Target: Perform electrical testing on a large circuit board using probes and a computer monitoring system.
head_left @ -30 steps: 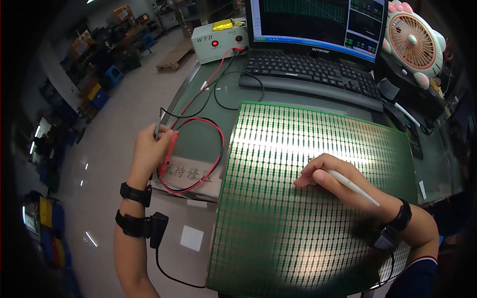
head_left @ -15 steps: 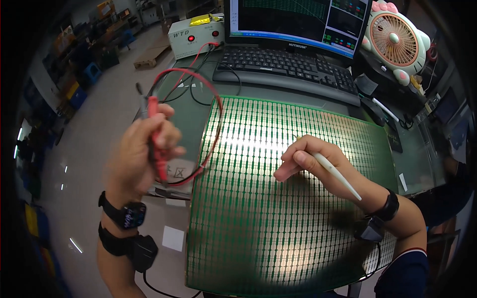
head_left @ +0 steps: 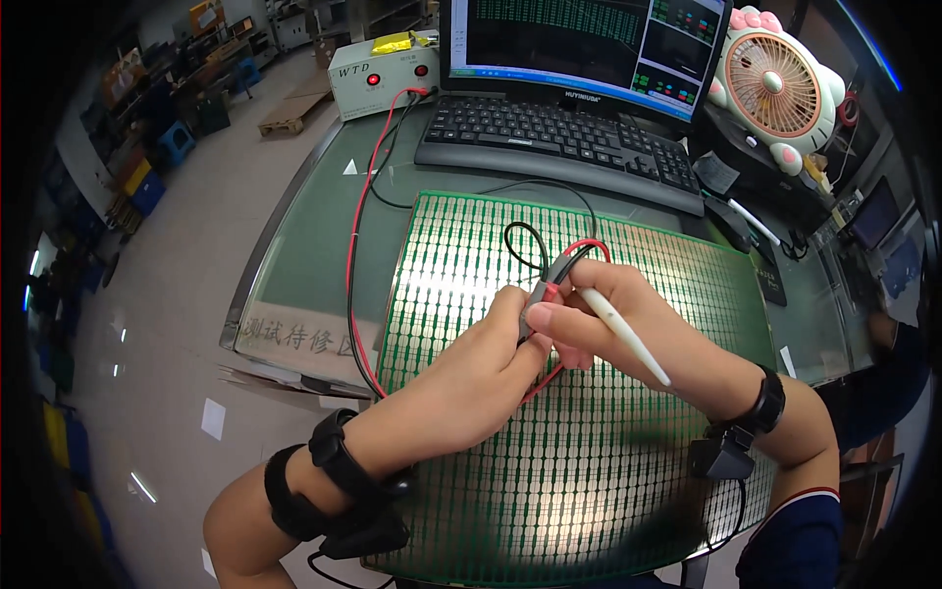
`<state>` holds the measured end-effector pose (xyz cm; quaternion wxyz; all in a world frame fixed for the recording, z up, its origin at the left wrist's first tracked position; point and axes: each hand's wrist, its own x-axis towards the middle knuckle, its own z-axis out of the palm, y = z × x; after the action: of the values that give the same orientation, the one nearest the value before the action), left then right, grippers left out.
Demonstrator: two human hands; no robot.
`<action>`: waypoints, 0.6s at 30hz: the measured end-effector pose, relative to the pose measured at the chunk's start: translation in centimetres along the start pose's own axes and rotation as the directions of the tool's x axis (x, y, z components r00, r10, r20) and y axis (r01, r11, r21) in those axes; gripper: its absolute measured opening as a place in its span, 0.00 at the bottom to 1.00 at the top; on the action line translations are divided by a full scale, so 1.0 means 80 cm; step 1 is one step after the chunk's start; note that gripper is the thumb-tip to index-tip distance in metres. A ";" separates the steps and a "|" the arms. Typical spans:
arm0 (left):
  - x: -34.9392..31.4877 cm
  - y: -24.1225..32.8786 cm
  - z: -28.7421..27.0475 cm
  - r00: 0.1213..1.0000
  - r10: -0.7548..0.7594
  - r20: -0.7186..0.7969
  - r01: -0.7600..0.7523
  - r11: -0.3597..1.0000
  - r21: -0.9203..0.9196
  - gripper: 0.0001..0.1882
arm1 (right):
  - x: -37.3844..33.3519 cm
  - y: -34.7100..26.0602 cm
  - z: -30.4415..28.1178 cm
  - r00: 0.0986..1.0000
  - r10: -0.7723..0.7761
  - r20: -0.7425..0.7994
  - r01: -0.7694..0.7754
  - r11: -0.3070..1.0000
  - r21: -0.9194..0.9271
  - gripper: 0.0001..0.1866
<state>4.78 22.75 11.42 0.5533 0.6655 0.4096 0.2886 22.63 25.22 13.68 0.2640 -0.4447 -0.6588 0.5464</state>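
Note:
Over the middle of a large green circuit board panel [head_left: 457, 257] covered in rows of metallic pads, my two hands meet. My left hand [head_left: 461, 378] is closed around test probes; a grey probe [head_left: 536, 302] shows between the hands, with a bit of red beside it. My right hand [head_left: 643, 304] is closed, its thumb and fingers touching the probes. A white pen-like tool [head_left: 633, 342] is tucked in that same hand, slanting down over the wrist side. Red and black leads [head_left: 355, 250] loop from the hands. The probe tips are hidden by my fingers.
A white box [head_left: 378, 86] with red buttons, where the leads plug in, stands at the far left. Beyond the panel are a keyboard [head_left: 559, 137] and a monitor [head_left: 569, 44]. A cartoon-style fan [head_left: 772, 86] stands at the right, near a mouse [head_left: 728, 224].
My left hand has swung right with the probes, from beside the panel to over it, meeting my right hand. The leads now trail across the left edge. The white tool stays in my right hand.

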 end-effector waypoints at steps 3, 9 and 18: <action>-0.002 -0.002 0.000 0.999 0.021 -0.027 -0.020 0.999 0.041 0.10 | 0.007 -0.007 0.003 0.997 0.068 0.033 -0.066 0.996 -0.058 0.20; -0.006 0.004 -0.004 0.998 -0.025 -0.049 0.029 0.996 0.087 0.13 | 0.006 -0.002 0.004 0.997 0.073 0.000 -0.073 0.997 -0.036 0.17; -0.036 -0.004 -0.140 0.918 -0.072 -0.389 -0.156 0.838 -0.523 0.09 | 0.007 0.023 -0.052 0.991 -0.130 -0.015 0.120 0.861 0.494 0.07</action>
<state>-6.11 25.92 13.81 0.6188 0.4180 0.3981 0.5328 26.40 27.71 12.95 0.3974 -0.3136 -0.5271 0.6826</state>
